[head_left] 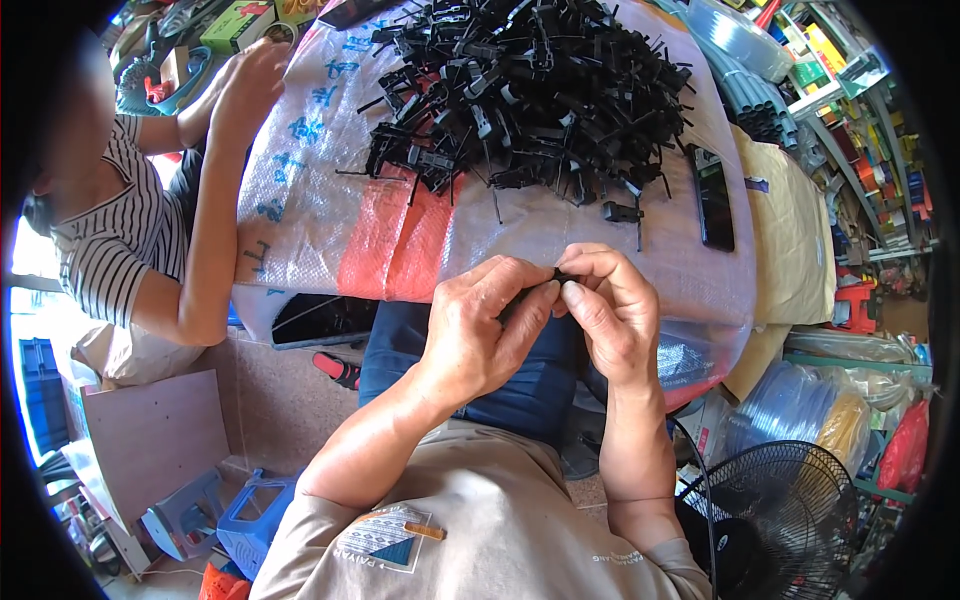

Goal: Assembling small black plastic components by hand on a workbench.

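My left hand (488, 318) and my right hand (615, 312) meet at the near edge of the table, fingertips pinched together. Between them they grip a small black plastic part (566, 277), mostly covered by my fingers, so its exact shape is hidden. Beyond my hands rises a large heap of black plastic parts (530, 100) with thin stems, some with pale grey pieces. One loose black part (623, 212) lies apart from the heap, on its near side.
A woven plastic sheet (300, 220) with a red stripe covers the table. A black phone (711, 200) lies at its right. Another person in a striped shirt (125, 230) sits at the left, arms on the table. A black fan (780, 510) stands at my lower right, below crowded shelves (880, 200).
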Demonstrator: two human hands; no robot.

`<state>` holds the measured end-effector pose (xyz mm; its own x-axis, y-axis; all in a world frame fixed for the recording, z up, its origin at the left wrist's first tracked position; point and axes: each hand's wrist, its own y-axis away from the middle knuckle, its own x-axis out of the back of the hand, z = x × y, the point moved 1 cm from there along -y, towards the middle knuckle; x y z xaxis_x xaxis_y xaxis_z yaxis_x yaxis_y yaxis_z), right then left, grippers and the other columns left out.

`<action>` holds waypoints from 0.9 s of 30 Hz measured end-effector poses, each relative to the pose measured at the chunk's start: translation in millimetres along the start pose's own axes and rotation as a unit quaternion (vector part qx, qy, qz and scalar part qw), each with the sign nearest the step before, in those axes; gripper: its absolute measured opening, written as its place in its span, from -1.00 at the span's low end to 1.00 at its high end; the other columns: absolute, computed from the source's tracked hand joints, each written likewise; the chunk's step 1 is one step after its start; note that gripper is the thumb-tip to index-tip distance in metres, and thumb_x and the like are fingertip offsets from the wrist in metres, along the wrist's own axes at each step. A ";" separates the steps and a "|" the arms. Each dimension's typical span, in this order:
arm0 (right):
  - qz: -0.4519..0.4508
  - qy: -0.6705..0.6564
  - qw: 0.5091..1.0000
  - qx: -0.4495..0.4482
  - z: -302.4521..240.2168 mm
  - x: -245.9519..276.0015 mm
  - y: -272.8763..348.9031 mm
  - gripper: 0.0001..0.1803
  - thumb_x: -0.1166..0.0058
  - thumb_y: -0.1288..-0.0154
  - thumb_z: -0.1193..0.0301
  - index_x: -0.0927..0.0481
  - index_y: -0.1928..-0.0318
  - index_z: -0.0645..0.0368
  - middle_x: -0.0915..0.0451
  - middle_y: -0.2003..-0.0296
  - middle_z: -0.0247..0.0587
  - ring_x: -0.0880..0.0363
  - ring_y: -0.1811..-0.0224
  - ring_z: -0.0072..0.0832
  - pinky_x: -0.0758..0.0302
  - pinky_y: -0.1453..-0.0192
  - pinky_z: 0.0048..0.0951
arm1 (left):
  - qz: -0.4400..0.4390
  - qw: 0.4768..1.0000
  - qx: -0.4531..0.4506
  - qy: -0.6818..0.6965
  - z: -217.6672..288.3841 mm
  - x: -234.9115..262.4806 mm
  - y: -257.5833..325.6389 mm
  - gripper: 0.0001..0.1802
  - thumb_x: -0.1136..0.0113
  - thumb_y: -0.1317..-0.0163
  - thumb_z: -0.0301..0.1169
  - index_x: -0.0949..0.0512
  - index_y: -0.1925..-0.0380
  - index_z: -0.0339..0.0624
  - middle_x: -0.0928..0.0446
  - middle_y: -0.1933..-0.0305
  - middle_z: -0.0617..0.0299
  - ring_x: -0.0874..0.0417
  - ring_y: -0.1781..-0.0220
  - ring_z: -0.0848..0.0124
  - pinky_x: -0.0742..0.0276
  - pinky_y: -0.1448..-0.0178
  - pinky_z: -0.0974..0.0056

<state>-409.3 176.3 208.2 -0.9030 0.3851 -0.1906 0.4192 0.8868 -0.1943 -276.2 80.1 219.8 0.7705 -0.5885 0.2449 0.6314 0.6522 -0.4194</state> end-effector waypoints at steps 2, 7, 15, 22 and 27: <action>0.002 -0.020 1.000 -0.011 4.4 0.6 0.9 -0.84 0.00 -0.32 0.64 -0.51 0.09 0.29 -0.50 0.12 -0.31 -0.43 0.28 -0.71 -0.39 0.20 -0.68 | 0.002 1.000 -0.004 -0.010 -0.3 -0.8 1.3 -0.90 -0.28 -0.15 -0.56 -0.57 0.33 -0.28 -0.60 0.44 0.07 -0.67 0.44 0.17 -0.55 0.37 0.23; -0.002 -0.036 0.999 0.004 14.1 3.5 3.0 -0.84 0.00 -0.32 0.58 -0.51 0.10 0.30 -0.50 0.11 -0.32 -0.39 0.32 -0.73 -0.34 0.24 -0.70 | 0.009 0.999 -0.010 -0.044 2.2 -3.5 4.2 -0.90 -0.29 -0.11 -0.56 -0.57 0.37 -0.24 -0.59 0.46 0.07 -0.66 0.46 0.15 -0.52 0.40 0.23; -0.021 -0.037 0.996 -0.083 -6.8 8.1 6.1 -0.81 -0.10 -0.33 0.53 -0.53 0.07 0.31 -0.59 0.24 -0.30 -0.47 0.32 -0.73 -0.40 0.23 -0.68 | -0.066 0.878 0.338 0.333 -0.9 3.0 4.3 -0.72 -0.06 -0.44 -0.25 -0.53 0.21 -0.29 -0.60 0.39 0.26 -0.46 0.49 0.57 -0.39 0.42 0.46; -0.052 0.093 0.986 -0.125 -10.5 21.5 12.6 -0.91 -0.15 -0.34 0.49 -0.59 0.21 0.26 -0.60 0.47 -0.39 -0.47 0.48 -0.74 -0.40 0.40 -0.68 | -0.177 0.915 0.300 0.204 -2.3 5.4 4.7 -0.71 -0.15 -0.33 -0.37 -0.54 0.05 -0.35 -0.64 0.33 0.12 -0.61 0.41 0.39 -0.47 0.35 0.34; -0.053 0.111 0.979 -0.160 -15.2 20.1 15.4 -0.94 -0.11 -0.33 0.55 -0.59 0.23 0.28 -0.58 0.50 -0.39 -0.49 0.53 -0.72 -0.42 0.47 -0.64 | -0.168 0.983 0.066 0.027 -6.2 5.3 1.8 -0.64 -0.24 -0.09 -0.44 -0.55 0.07 -0.30 -0.59 0.34 -0.13 -0.68 0.26 0.00 -0.57 0.22 0.12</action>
<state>-422.5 201.6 216.1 -0.9530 0.3009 0.0354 0.3030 0.9459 0.1157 -271.5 75.2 214.9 0.5135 -0.8029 0.3028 0.8578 0.4713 -0.2051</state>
